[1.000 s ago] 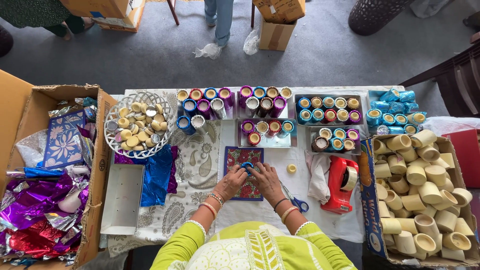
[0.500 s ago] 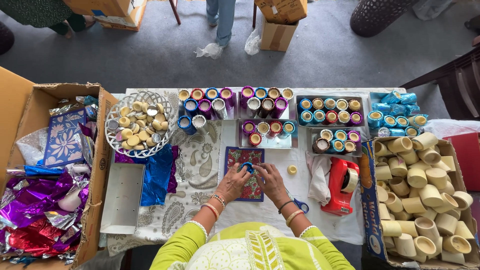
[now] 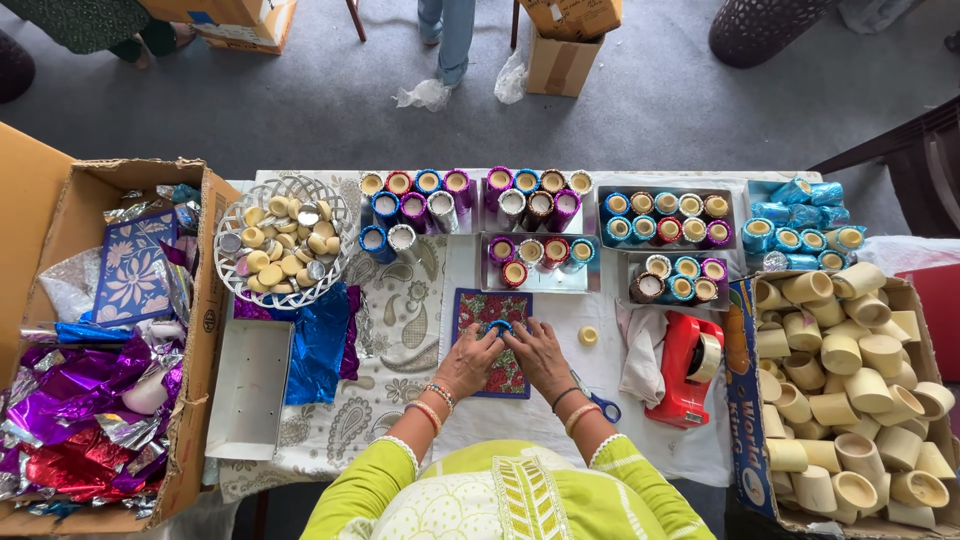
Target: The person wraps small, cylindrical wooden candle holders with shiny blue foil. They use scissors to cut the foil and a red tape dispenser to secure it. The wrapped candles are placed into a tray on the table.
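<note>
My left hand [image 3: 468, 359] and my right hand [image 3: 536, 352] meet over a small patterned red and blue mat [image 3: 484, 306] on the table. Together they pinch a small blue foil-wrapped piece [image 3: 499, 327] between the fingertips. Bangles circle both wrists. Beyond the mat stand rows of foil-wrapped cups [image 3: 470, 198] in purple, blue, red and silver, some in shallow trays [image 3: 541, 281]. A single loose cream disc [image 3: 588, 336] lies just right of my right hand.
A white wire basket of cream discs [image 3: 282, 251] sits at far left, blue foil [image 3: 318, 341] below it. A cardboard box of crumpled foil sheets [image 3: 75, 390] stands left. A box of bare cream cups [image 3: 850, 380] stands right, with a red tape dispenser [image 3: 688, 370] and scissors [image 3: 600, 404] nearby. A person's legs [image 3: 452, 30] stand beyond the table.
My hands have stayed over the mat, the fingers shifting slightly around the blue piece. Nothing else has moved.
</note>
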